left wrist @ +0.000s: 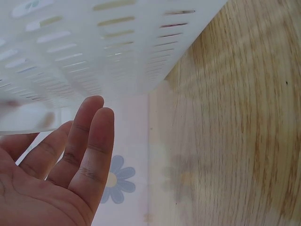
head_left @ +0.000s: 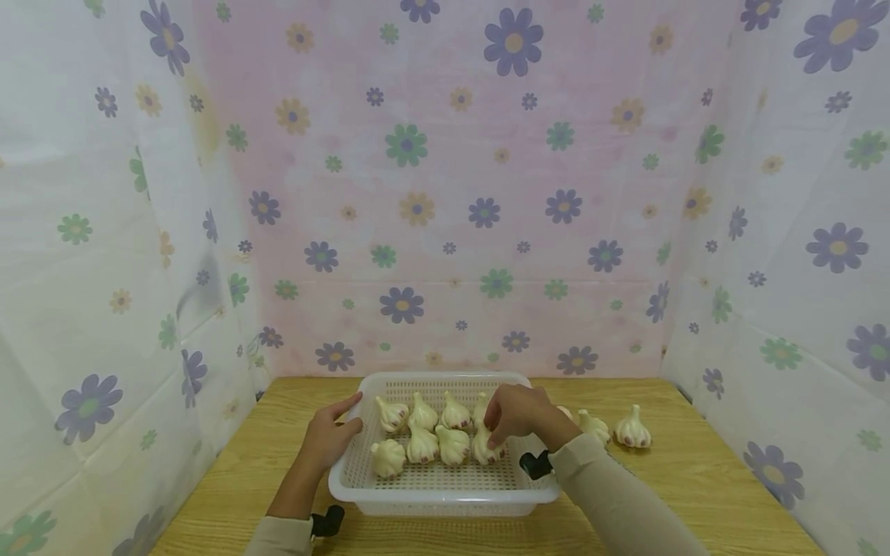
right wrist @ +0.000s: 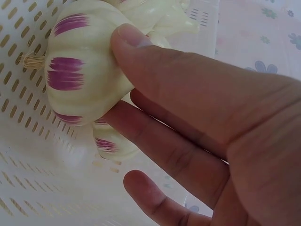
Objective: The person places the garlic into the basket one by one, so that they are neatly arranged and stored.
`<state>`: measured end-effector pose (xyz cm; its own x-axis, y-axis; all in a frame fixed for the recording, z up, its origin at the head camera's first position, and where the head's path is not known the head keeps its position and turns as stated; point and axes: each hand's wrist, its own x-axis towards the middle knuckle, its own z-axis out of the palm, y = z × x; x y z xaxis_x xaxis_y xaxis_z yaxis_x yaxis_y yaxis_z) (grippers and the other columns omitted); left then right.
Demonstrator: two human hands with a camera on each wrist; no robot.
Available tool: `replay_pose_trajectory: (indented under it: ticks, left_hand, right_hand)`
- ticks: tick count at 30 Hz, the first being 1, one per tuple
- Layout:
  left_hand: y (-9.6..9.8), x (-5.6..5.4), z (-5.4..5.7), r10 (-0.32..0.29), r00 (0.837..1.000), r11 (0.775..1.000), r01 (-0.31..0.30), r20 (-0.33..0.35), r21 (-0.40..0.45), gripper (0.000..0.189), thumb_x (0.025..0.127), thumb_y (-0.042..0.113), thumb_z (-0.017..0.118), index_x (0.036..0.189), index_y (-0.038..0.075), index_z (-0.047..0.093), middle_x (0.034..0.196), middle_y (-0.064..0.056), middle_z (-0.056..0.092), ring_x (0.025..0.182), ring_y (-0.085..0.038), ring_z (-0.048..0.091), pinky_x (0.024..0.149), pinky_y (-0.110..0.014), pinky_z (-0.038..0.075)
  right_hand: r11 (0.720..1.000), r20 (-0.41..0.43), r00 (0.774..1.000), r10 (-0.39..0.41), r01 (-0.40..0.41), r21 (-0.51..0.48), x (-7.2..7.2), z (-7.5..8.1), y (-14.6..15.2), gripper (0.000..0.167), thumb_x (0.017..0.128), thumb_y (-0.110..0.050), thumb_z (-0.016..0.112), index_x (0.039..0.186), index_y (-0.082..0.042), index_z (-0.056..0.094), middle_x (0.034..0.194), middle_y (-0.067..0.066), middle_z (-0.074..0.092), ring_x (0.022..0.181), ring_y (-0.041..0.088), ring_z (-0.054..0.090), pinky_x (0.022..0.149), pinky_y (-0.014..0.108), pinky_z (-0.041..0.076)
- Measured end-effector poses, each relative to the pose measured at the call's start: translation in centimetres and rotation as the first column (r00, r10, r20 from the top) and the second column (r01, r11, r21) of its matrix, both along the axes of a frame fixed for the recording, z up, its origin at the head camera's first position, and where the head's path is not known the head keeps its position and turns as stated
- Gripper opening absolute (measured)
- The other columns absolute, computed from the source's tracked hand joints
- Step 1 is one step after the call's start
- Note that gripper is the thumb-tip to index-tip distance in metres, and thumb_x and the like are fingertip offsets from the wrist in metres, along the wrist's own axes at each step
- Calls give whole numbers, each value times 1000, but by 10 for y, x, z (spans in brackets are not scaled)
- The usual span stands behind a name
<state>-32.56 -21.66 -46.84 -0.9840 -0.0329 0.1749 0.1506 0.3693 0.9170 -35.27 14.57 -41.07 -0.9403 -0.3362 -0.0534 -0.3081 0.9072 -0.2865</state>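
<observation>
A white plastic basket (head_left: 445,498) with slotted walls stands on the table and holds garlic bulbs in two rows. My left hand (head_left: 330,436) holds its left rim, thumb and index finger over the edge. In the left wrist view, the other fingers (left wrist: 94,150) extend beside the outer wall. My right hand (head_left: 518,413) reaches inside at the right end and pinches a garlic bulb (right wrist: 70,70) between thumb and fingers. This bulb has purple streaks and a root tuft; it is at the front row's right end. Another bulb (right wrist: 115,143) shows partly behind it.
To the right of the basket, a garlic bulb (head_left: 633,430) sits on the wooden table (head_left: 702,479). Another bulb (head_left: 593,425) lies nearer, partly hidden by the right forearm. Flowered cloth (head_left: 459,193) hangs behind the table and along both sides.
</observation>
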Motion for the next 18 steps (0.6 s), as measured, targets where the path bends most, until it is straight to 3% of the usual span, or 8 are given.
replay_pose_trajectory:
  ticks: [14, 18]
  left_hand:
    - [0, 0, 0, 4, 1000, 1000, -4, -4, -9, 58, 91, 11, 64, 148, 16, 59, 148, -27, 56, 97, -30, 76, 64, -40, 63]
    - [0, 0, 0, -1, 1000, 1000, 1, -4, -5, 58, 91, 11, 63, 149, 16, 58, 149, -26, 55, 97, -30, 76, 65, -40, 63]
  right_hand:
    - [999, 21, 1000, 4, -3, -47, 0, 5, 4, 22, 69, -37, 95, 85, -31, 80, 81, -18, 72, 79, 7, 63, 84, 52, 49]
    - [1000, 26, 999, 19, -19, -2, 2, 6, 3, 17, 75, -44, 90, 76, -33, 78, 76, -18, 70, 73, 9, 60, 79, 47, 46]
